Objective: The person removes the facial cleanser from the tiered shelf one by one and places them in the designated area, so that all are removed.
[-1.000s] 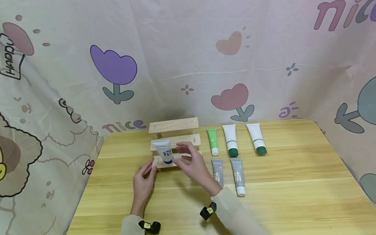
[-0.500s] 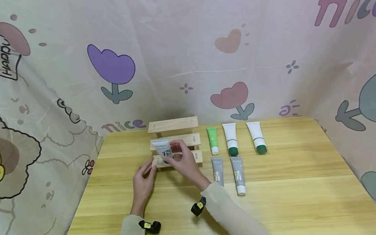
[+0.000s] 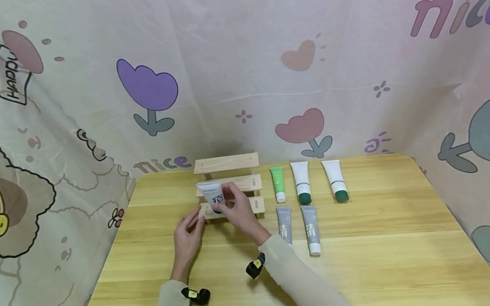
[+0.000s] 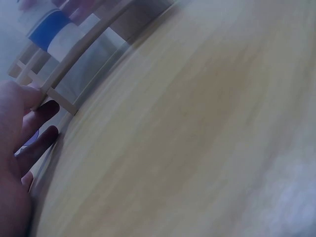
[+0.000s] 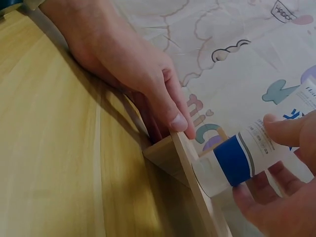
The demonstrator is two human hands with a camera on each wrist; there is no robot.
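Observation:
My right hand (image 3: 243, 216) holds a white squeeze tube (image 3: 210, 191) with blue lettering, thumb on its front. The tube stands cap down at the left part of the lowest step of a three-tier wooden display rack (image 3: 226, 163). In the right wrist view, the tube's blue band (image 5: 232, 160) and clear cap show against the step's edge. At the rack's left front corner, my left hand (image 3: 188, 238) pinches the end of the lowest step between thumb and fingers. The left wrist view shows the left hand (image 4: 12, 128) on the rack and the tube's blue band (image 4: 50, 28) above.
Right of the rack lie a green tube (image 3: 278, 181), two white tubes with green caps (image 3: 302, 179) (image 3: 335, 176), and two grey tubes (image 3: 284, 220) (image 3: 310, 225), one partly behind the right forearm. A patterned cloth (image 3: 221, 77) hangs behind the wooden table (image 3: 388, 237).
My right hand has moved left and closed its thumb and fingers further round the white tube, covering its lower part. The left hand and the rack have stayed in place.

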